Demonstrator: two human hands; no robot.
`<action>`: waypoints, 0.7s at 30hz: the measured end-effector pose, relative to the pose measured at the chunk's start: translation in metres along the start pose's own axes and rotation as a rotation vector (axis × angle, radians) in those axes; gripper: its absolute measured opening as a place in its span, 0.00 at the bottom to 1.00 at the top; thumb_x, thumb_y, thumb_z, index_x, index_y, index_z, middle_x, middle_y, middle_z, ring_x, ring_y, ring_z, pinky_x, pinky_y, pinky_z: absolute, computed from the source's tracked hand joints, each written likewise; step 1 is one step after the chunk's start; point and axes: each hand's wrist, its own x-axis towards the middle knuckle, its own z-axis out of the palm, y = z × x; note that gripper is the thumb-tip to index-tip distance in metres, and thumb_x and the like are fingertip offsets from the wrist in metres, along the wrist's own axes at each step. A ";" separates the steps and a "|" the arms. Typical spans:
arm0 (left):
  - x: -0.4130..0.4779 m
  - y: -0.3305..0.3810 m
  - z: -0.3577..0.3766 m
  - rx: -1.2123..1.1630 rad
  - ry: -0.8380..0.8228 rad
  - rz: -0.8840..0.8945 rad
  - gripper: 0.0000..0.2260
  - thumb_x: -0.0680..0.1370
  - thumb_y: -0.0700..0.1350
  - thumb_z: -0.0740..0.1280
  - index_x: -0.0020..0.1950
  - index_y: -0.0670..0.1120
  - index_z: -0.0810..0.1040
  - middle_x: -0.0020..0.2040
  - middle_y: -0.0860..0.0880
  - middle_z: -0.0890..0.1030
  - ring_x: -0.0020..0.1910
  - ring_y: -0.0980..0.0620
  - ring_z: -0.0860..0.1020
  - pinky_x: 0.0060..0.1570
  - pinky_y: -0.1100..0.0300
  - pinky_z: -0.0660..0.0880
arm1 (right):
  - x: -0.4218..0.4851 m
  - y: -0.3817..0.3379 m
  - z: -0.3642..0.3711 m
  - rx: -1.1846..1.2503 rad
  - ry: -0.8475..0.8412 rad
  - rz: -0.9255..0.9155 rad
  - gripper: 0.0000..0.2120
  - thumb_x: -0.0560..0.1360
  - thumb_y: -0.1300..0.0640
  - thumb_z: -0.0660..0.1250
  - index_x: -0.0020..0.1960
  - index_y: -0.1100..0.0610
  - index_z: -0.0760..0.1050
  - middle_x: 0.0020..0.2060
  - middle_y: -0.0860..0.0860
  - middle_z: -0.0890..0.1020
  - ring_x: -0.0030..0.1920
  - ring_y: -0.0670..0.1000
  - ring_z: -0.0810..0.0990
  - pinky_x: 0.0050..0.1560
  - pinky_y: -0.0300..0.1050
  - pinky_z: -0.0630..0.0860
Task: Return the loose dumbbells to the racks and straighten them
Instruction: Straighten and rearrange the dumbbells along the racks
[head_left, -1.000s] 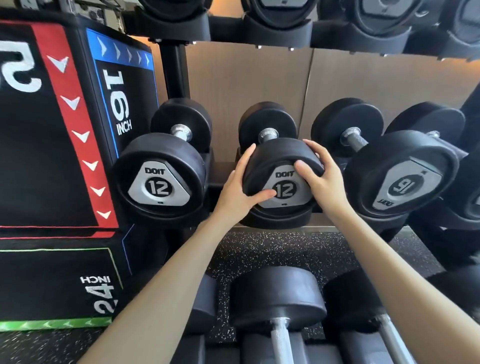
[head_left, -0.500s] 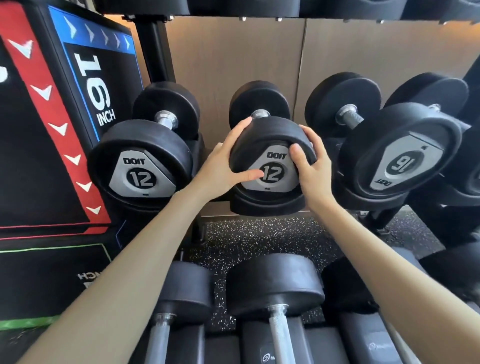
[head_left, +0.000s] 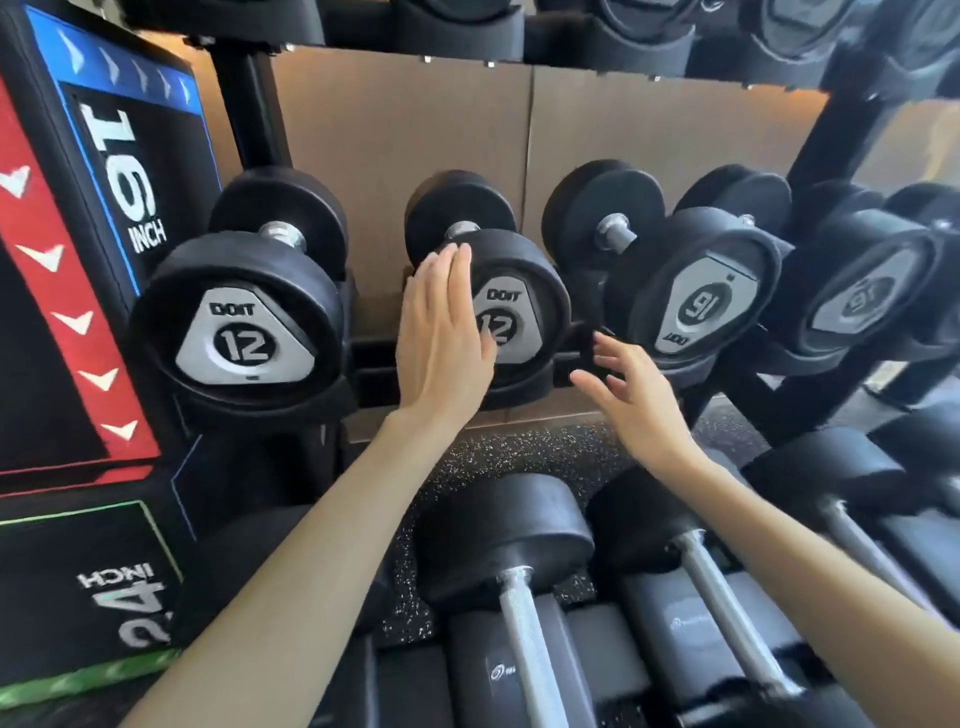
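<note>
From your head camera: your left hand (head_left: 441, 338) lies flat, fingers spread, against the middle 12 dumbbell (head_left: 511, 312) seated in the rack (head_left: 810, 145). Your right hand (head_left: 631, 400) hovers open beside it, gripping nothing. Two 12s, two 16s show.

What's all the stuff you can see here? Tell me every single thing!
12 dumbbells: two, black with silver end plates, middle rack shelf, left.
16 dumbbells: two, black with silver plates turned askew, same shelf, right.
Lower dumbbells: at least three, black with steel handles, bottom shelf.
Top dumbbells: several, black, upper shelf, mostly cut off.
Rack: one, black frame.
Jump box: one, black with red, blue and green panels, far left.
Floor: black, speckled.
Wall: tan panels behind.
Left hand: open, over the second 12.
Right hand: open, empty.
</note>
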 end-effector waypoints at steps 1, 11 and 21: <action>0.000 0.005 0.004 0.016 0.015 0.026 0.34 0.73 0.44 0.71 0.74 0.38 0.58 0.73 0.39 0.64 0.73 0.40 0.62 0.72 0.45 0.59 | -0.008 0.002 -0.009 -0.030 0.043 0.016 0.26 0.74 0.52 0.67 0.70 0.58 0.65 0.63 0.53 0.73 0.61 0.44 0.71 0.64 0.45 0.69; 0.001 0.004 0.006 0.145 -0.113 0.061 0.42 0.71 0.46 0.71 0.76 0.40 0.48 0.76 0.39 0.54 0.76 0.39 0.52 0.74 0.43 0.51 | -0.015 0.009 -0.111 -0.425 0.210 -0.053 0.26 0.73 0.52 0.68 0.67 0.61 0.68 0.62 0.55 0.73 0.61 0.52 0.73 0.60 0.39 0.67; 0.024 0.121 0.044 -0.119 -0.073 0.004 0.32 0.75 0.53 0.66 0.75 0.43 0.59 0.75 0.45 0.62 0.76 0.46 0.55 0.71 0.43 0.34 | 0.055 0.050 -0.174 -0.508 0.081 -0.244 0.31 0.73 0.50 0.68 0.71 0.58 0.62 0.69 0.54 0.66 0.67 0.54 0.67 0.64 0.46 0.64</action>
